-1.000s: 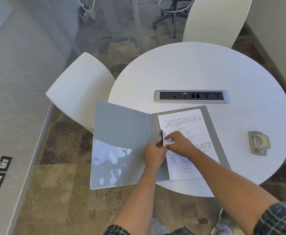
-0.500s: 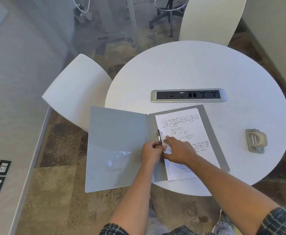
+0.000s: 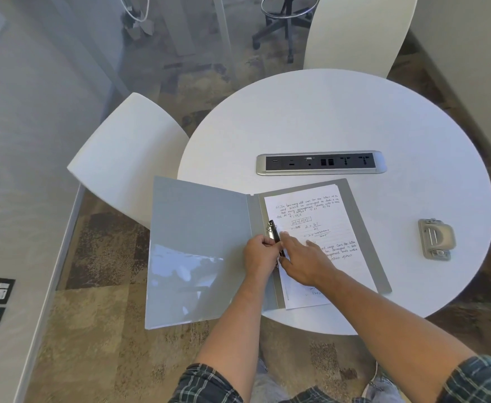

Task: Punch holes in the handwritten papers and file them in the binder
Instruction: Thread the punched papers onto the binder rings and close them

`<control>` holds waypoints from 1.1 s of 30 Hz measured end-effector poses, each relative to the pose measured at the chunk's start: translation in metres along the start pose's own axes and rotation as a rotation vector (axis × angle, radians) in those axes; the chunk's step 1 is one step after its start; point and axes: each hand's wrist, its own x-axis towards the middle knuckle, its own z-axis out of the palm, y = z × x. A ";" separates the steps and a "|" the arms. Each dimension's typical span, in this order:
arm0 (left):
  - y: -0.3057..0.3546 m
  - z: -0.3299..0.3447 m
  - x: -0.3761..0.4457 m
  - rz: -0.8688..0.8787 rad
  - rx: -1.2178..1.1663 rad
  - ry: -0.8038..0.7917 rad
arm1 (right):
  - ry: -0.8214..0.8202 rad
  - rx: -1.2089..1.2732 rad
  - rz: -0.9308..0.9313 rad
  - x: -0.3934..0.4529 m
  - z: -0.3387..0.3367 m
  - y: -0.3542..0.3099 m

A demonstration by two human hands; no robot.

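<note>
Grey binder point(image 3: 200, 251) lies open at the table's point(image 3: 354, 120) near edge with the paper point(image 3: 325, 228) on its right half, my left hand point(image 3: 260, 254) gripping the clip point(image 3: 274, 232), my right hand point(image 3: 305, 261) pressing flat on the paper.

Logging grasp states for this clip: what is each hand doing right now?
Left hand: grips the binder clip.
Right hand: open, fingers flat on the handwritten paper.

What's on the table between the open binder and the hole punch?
Nothing: the head view shows only bare white table between the binder and the hole punch.
</note>
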 end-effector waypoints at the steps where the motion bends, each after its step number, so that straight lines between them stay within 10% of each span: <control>1: 0.002 0.000 0.000 0.008 0.004 0.015 | -0.001 0.025 0.005 0.000 0.002 0.002; 16: 0.041 -0.014 0.029 0.170 0.337 -0.064 | -0.173 -0.098 0.037 0.004 -0.007 0.009; 25: 0.030 -0.014 0.015 0.056 0.126 0.137 | -0.126 -0.117 0.111 0.007 -0.005 0.000; 33: 0.001 -0.015 -0.001 0.028 0.038 -0.124 | -0.183 -0.087 0.082 0.005 -0.020 0.001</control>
